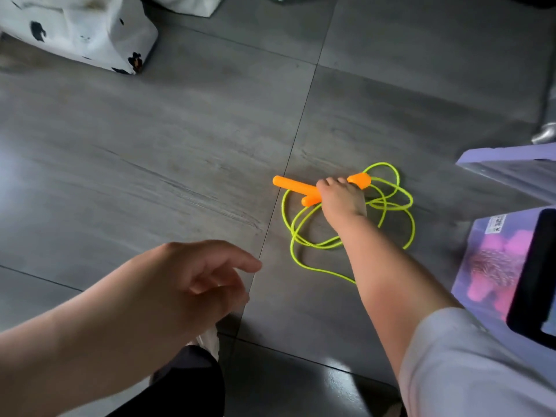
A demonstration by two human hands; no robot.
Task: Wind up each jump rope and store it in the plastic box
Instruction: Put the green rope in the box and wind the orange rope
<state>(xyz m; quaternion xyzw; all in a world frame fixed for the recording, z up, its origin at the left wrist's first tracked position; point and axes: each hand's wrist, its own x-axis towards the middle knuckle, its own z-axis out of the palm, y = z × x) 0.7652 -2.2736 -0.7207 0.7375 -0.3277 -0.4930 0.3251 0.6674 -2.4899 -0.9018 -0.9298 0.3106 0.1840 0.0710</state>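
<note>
From the head view, the right hand [341,200] reaches forward and down to the grey tiled floor [150,145], where its fingers curl over the orange handles [358,179] of a jump rope [296,187] and grip them. The two handles lie crossed under the knuckles: one sticks out to the left of the hand, and the end of the other shows at the right. The yellow-green cord [323,271] lies unwound on the floor in loose, tangled loops around and beneath that hand and wrist. The left hand [195,281] hovers nearer the camera, well apart from the rope, with its fingers loosely bent and relaxed and nothing in it. The plastic box [481,266], translucent lavender with pink things showing through its wall, stands at the right edge near the rope but not touching it. A dark flat object [538,266] lies against the box. Beyond it is another lavender plastic piece [511,173]; I cannot tell whether it is a lid or a box. A white bag with black patches [78,31] sits on the floor at the far left.
</note>
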